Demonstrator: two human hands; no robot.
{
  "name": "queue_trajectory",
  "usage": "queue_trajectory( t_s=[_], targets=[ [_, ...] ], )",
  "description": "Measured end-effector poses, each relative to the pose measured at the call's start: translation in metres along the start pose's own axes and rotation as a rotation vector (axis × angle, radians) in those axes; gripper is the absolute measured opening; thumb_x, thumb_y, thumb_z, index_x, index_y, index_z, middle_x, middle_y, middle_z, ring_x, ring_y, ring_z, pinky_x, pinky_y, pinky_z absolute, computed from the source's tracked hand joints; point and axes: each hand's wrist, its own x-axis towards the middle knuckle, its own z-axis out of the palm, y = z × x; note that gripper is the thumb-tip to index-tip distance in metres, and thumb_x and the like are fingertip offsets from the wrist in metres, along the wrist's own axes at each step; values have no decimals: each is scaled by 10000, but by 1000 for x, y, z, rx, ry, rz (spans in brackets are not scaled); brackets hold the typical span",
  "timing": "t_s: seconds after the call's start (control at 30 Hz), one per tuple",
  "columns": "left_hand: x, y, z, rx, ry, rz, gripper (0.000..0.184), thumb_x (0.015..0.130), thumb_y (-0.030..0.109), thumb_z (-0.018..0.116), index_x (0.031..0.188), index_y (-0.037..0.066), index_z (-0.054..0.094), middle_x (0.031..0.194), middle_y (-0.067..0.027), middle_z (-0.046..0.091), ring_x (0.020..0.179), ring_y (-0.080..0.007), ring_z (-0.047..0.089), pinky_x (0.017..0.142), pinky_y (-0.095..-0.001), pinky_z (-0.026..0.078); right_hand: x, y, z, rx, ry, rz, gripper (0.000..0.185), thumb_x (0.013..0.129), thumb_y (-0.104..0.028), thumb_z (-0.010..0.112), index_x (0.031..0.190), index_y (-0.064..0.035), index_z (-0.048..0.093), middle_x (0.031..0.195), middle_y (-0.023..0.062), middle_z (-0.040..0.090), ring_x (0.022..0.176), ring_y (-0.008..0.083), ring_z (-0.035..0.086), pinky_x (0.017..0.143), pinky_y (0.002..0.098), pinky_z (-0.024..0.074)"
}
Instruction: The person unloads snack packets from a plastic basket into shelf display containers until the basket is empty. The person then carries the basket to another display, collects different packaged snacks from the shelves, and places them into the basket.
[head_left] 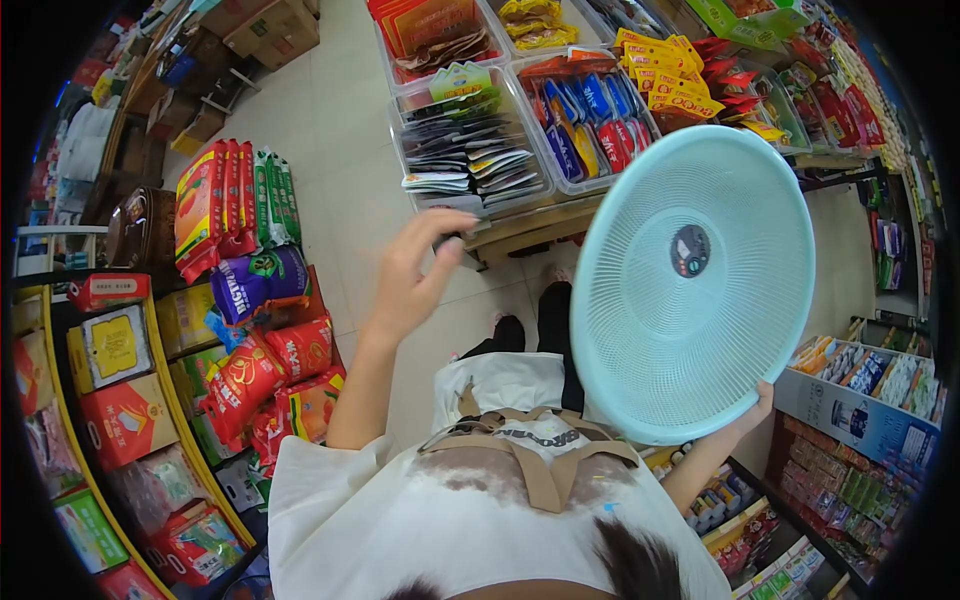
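A round light-blue plastic colander (640, 290) with a fine mesh and a dark label in its middle is tilted up on the right. My right hand (752, 408) grips its lower rim, with most of the fingers hidden behind it. My left hand (418, 268) is raised in front of the display table, thumb and fingers bent towards each other. A small dark thing (447, 240) shows between them, too little visible to name. Just beyond that hand stands a clear bin (545, 190) of flat packets.
More bins with blue, red and yellow packets (665, 75) cover the display table (530, 232). Red bags (270, 370) and a purple bag (260, 285) are stacked at left beside shelves of boxes (128, 418). Cardboard boxes (275, 35) stand far back. Shelves (850, 400) line the right.
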Motion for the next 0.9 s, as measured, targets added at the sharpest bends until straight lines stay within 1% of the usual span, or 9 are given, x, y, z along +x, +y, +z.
queue_trajectory(
  t_s=[0.03, 0.1, 0.17, 0.23, 0.57, 0.67, 0.73, 0.83, 0.9],
  targets=[
    [-4, 5, 6, -8, 7, -6, 211, 824, 149, 523, 993, 41, 586, 1026, -98, 575, 948, -237, 549, 828, -329, 418, -2, 3, 6, -6, -4, -13, 674, 646, -263, 471, 1235, 39, 345, 1084, 208, 452, 952, 321, 485, 756, 397, 437],
    [-10, 13, 17, -487, -215, -197, 400, 881, 337, 450, 1112, 16, 511, 1047, -117, 565, 981, -239, 546, 861, -323, 407, -10, 8, 23, -11, -38, -30, 662, 636, -252, 485, 1207, 58, 359, 1045, 218, 475, 908, 318, 512, 727, 385, 458],
    [-13, 14, 20, -398, -193, -141, 460, 882, 392, 423, 1140, 16, 485, 1052, -123, 561, 982, -238, 546, 860, -323, 407, -10, 9, 29, -12, -75, -43, 650, 626, -241, 500, 1179, 76, 373, 1005, 227, 497, 865, 314, 540, 698, 373, 479],
    [-18, 11, 16, -269, -158, -96, 541, 881, 467, 380, 1156, 10, 471, 1057, -132, 554, 979, -236, 545, 853, -322, 407, -8, 10, 28, -97, -148, 9, 724, 611, -265, 492, 1245, 46, 332, 1090, 208, 444, 959, 328, 481, 754, 401, 444],
    [-61, 3, 2, -250, -161, -137, 658, 853, 542, 361, 1198, -17, 408, 1129, -175, 498, 1056, -289, 484, 900, -361, 364, 23, 29, 47, -114, -326, 25, 662, 600, -200, 513, 1182, 85, 375, 1016, 220, 501, 871, 311, 541, 727, 389, 476],
    [-78, 5, 5, -318, -168, -264, 620, 833, 438, 477, 1228, -29, 372, 1163, -195, 463, 1092, -294, 450, 922, -368, 343, 28, 31, 60, -179, -404, -93, 573, 606, -149, 531, 1119, 87, 428, 985, 208, 528, 833, 277, 563, 701, 352, 487],
    [-82, 14, 6, -232, -138, -467, 547, 796, 263, 553, 1220, -35, 376, 1147, -192, 471, 1084, -280, 454, 922, -359, 344, 30, 25, 71, -234, -549, -73, 452, 634, -108, 553, 1035, 87, 478, 906, 175, 570, 759, 230, 581, 682, 309, 487],
    [-92, 14, 12, -297, -81, -532, 508, 755, 120, 548, 1210, -37, 387, 1133, -181, 480, 1058, -265, 471, 907, -354, 358, 32, 23, 84, -312, -481, -101, 354, 665, -76, 576, 974, 83, 507, 838, 146, 594, 711, 189, 585, 672, 275, 482],
    [-92, 19, 18, -228, -71, -501, 510, 742, 118, 546, 1204, -38, 394, 1121, -182, 488, 1039, -268, 486, 893, -353, 370, 38, 23, 87, -291, -489, -97, 344, 673, -71, 582, 973, 80, 509, 842, 142, 596, 709, 182, 583, 669, 273, 480]
  ],
)
